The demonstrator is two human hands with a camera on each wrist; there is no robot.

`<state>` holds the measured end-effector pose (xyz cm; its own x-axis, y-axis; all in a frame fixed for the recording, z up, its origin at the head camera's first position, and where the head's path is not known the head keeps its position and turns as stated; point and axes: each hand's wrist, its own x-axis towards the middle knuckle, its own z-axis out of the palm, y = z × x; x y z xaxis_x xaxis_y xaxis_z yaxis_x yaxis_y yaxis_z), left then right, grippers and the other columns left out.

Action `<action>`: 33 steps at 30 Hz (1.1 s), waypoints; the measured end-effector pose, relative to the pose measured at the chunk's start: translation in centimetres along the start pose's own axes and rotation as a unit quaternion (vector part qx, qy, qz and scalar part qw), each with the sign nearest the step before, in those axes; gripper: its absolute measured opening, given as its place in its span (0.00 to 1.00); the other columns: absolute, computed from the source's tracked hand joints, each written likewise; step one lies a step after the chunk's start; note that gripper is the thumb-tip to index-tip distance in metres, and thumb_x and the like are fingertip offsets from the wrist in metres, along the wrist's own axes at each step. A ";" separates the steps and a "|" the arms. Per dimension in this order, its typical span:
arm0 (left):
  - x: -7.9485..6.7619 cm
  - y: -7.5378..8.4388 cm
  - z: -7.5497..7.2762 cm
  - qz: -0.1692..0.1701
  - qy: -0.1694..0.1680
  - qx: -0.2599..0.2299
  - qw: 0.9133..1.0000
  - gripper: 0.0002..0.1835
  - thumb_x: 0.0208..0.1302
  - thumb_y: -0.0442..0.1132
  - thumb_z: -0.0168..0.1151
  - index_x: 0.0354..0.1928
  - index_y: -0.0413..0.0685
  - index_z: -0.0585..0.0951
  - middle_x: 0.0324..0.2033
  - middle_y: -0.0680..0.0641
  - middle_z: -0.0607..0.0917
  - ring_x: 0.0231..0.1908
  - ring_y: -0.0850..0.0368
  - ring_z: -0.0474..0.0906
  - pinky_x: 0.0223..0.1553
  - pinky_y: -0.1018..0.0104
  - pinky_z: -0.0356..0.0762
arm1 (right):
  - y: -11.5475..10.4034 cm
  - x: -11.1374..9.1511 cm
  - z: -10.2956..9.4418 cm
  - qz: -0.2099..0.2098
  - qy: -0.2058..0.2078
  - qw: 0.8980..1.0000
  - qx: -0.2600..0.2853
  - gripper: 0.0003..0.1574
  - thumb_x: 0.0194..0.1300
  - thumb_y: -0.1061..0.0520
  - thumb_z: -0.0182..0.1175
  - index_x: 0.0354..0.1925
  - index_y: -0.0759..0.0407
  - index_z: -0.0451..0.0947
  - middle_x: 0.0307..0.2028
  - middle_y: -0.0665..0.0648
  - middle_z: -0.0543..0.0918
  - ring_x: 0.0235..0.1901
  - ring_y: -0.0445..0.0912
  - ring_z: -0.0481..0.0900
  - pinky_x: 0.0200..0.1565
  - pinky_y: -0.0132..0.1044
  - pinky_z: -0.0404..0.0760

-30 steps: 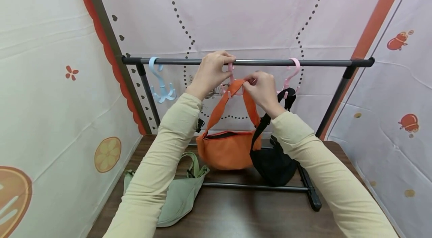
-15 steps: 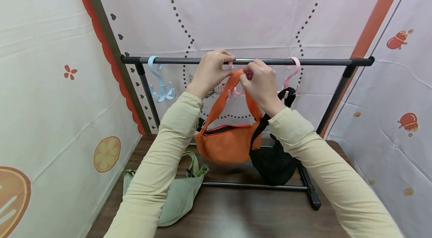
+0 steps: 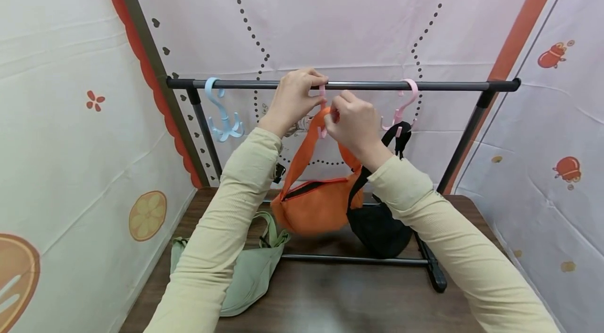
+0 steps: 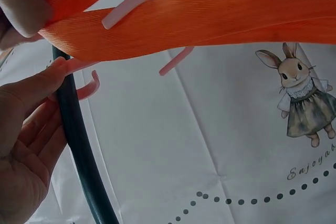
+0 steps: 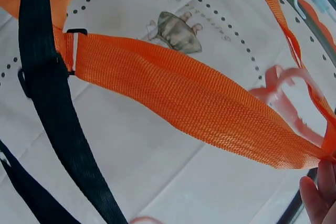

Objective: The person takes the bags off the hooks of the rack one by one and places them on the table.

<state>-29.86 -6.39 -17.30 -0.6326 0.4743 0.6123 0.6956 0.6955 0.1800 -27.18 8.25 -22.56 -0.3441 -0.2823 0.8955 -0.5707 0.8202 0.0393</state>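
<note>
At the rail point(image 3: 264, 84), my left hand point(image 3: 293, 98) pinches the upper part of a pink multi-prong hook point(image 4: 135, 4). My right hand point(image 3: 356, 124) pinches the top of the strap point(image 4: 226, 17) of an orange shoulder bag point(image 3: 318, 210), close in front of that hook. In the left wrist view the strap passes among the hook's prongs, one in front of it and another showing below. The bag's body hangs below, tilted, its red-edged zipper partly open. In the right wrist view the strap point(image 5: 194, 98) stretches to my fingertips at the right edge.
A black bag point(image 3: 379, 231) hangs to the right from a second pink hook point(image 3: 408, 99), its strap near my right wrist. A blue hook point(image 3: 224, 118) hangs at the rail's left end. A green bag point(image 3: 252, 280) lies on the wooden table point(image 3: 340, 296), partly behind my left sleeve.
My right hand first lifts the orange strap, then brings it left and slightly down toward the hook. The bag rises, then drops a little and tilts. My left hand stays at the hook.
</note>
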 end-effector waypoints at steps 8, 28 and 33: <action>-0.1 0.0 -0.1 -0.014 -0.006 0.008 1.000 0.19 0.53 0.35 0.66 0.50 0.46 0.80 0.45 0.50 0.82 0.46 0.54 0.75 0.48 0.66 0.69 | -0.8 0.0 1.6 -0.009 0.032 0.999 -0.008 0.09 0.45 0.67 0.55 0.15 0.61 0.68 0.19 0.56 0.69 0.14 0.47 0.67 0.17 0.37 0.69; 0.3 0.1 -0.2 -0.009 -0.011 0.020 1.000 0.21 0.53 0.35 0.64 0.51 0.46 0.79 0.46 0.49 0.81 0.47 0.53 0.75 0.48 0.65 0.70 | -1.1 0.3 -1.0 -0.018 0.062 0.997 0.034 0.07 0.49 0.69 0.54 0.18 0.64 0.74 0.20 0.57 0.70 0.15 0.47 0.69 0.18 0.35 0.70; -0.2 -0.2 0.2 0.004 0.002 0.002 1.000 0.23 0.58 0.37 0.61 0.57 0.45 0.74 0.52 0.48 0.78 0.54 0.54 0.72 0.55 0.65 0.67 | -1.1 -0.3 -1.3 -0.023 0.055 0.998 0.026 0.06 0.48 0.68 0.54 0.18 0.64 0.73 0.19 0.56 0.70 0.14 0.47 0.69 0.17 0.36 0.70</action>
<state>-29.97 -6.50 -17.59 -0.6254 0.4788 0.6162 0.6997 0.6936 0.1713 -25.48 8.05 -22.27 -0.2345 -0.2595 0.9368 -0.6231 0.7798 0.0600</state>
